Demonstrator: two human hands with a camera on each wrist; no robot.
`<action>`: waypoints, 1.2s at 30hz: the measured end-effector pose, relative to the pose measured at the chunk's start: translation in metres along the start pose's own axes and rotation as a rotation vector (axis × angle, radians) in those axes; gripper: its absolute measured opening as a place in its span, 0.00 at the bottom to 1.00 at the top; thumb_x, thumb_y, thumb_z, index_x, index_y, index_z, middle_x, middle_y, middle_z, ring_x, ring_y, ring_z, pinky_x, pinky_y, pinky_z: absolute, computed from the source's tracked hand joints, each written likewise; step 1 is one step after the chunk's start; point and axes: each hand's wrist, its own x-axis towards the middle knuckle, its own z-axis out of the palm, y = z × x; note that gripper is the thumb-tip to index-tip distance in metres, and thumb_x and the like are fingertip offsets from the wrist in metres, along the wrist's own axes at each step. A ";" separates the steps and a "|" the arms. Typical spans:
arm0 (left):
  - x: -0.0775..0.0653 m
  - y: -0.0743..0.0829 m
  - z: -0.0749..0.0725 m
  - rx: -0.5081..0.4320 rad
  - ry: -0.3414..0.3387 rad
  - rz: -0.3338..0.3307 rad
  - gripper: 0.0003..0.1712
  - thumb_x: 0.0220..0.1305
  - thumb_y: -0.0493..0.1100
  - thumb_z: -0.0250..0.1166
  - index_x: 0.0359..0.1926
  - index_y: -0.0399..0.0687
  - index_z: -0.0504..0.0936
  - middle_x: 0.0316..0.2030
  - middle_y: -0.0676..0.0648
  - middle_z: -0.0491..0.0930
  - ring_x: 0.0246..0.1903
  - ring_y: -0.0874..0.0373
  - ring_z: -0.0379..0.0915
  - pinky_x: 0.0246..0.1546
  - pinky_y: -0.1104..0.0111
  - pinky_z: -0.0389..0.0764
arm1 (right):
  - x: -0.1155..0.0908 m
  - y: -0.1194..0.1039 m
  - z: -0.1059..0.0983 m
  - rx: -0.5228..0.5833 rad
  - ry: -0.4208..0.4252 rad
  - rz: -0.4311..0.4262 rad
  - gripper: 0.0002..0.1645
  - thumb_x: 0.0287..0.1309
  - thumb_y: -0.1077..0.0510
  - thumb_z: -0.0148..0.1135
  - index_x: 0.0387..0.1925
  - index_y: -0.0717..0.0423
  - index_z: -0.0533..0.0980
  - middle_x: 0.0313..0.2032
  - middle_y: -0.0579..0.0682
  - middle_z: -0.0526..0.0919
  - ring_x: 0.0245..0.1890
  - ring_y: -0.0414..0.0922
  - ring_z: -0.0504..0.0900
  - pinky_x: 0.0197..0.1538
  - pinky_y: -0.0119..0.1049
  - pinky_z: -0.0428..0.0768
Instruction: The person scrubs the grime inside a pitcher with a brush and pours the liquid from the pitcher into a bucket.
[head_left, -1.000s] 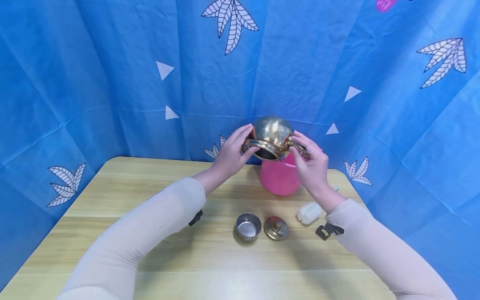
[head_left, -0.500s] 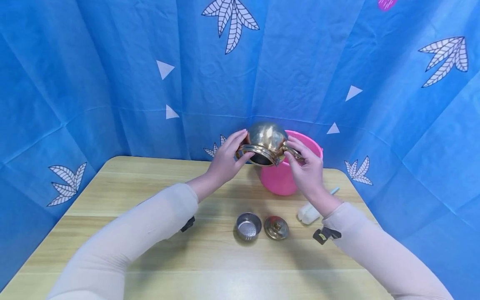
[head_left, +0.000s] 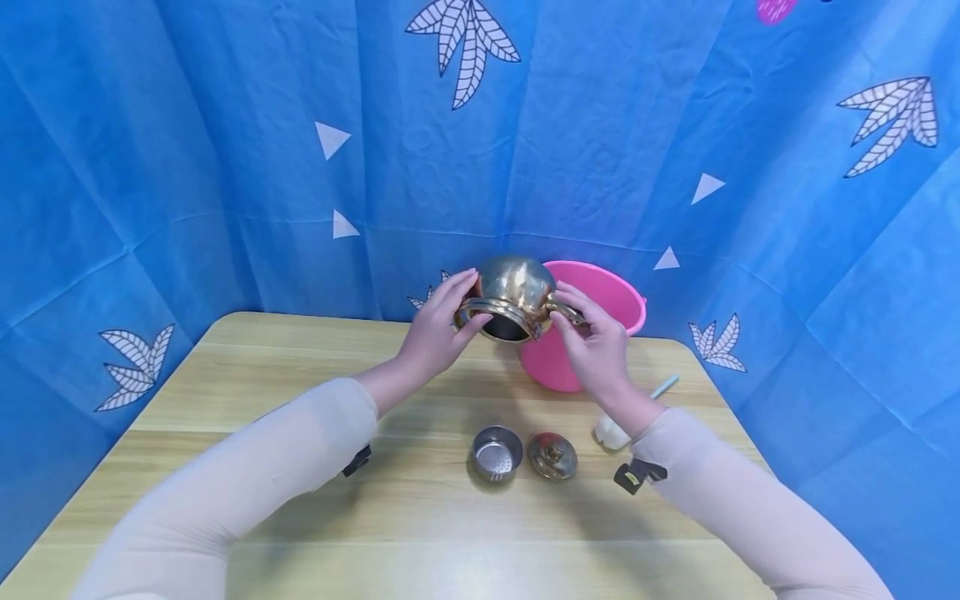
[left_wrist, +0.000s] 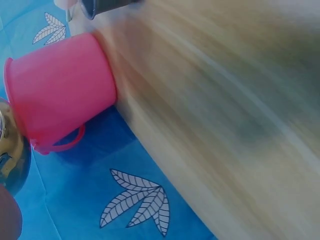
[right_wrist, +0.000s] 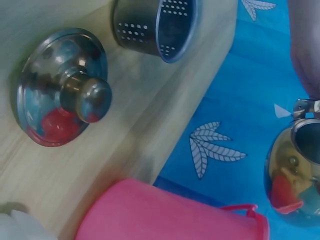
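Observation:
A shiny gold teapot (head_left: 516, 279) is held up in front of the pink bucket, tipped so its open mouth faces me. My left hand (head_left: 431, 333) grips its left side, thumb at the rim. With my right hand (head_left: 597, 343) I hold the handle, thumb and fingers around it. The pot's body (left_wrist: 12, 160) also shows at the edge of the left wrist view. On the table below lie a metal strainer cup (head_left: 496, 454) with small holes and a domed lid (head_left: 552, 456) with a round knob, both seen closely in the right wrist view.
The pink bucket (head_left: 555, 367) stands at the table's back right. To the right lies a white spongy piece (head_left: 611, 434) beside a pale blue stick handle (head_left: 664, 386), partly hidden by my right wrist. Blue patterned cloth (head_left: 285, 167) hangs behind the wooden table (head_left: 300, 350).
Both hands have carried the teapot left and slightly down, away from over the bucket, uncovering more of the bucket's opening. The strainer cup and lid have stayed put.

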 end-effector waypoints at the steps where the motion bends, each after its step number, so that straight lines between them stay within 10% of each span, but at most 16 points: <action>1: -0.002 0.000 -0.001 0.000 -0.003 -0.004 0.37 0.65 0.48 0.69 0.70 0.38 0.69 0.68 0.41 0.69 0.66 0.46 0.67 0.64 0.54 0.72 | -0.001 0.001 0.001 -0.004 -0.002 -0.004 0.17 0.56 0.78 0.64 0.49 0.77 0.79 0.55 0.68 0.80 0.53 0.61 0.82 0.48 0.27 0.81; 36: -0.050 -0.011 -0.025 -0.034 -0.006 -0.181 0.38 0.63 0.47 0.71 0.70 0.40 0.70 0.68 0.41 0.69 0.68 0.44 0.65 0.66 0.52 0.69 | -0.019 0.005 0.038 0.053 -0.085 0.088 0.17 0.56 0.76 0.66 0.49 0.74 0.80 0.54 0.65 0.82 0.53 0.59 0.82 0.42 0.20 0.79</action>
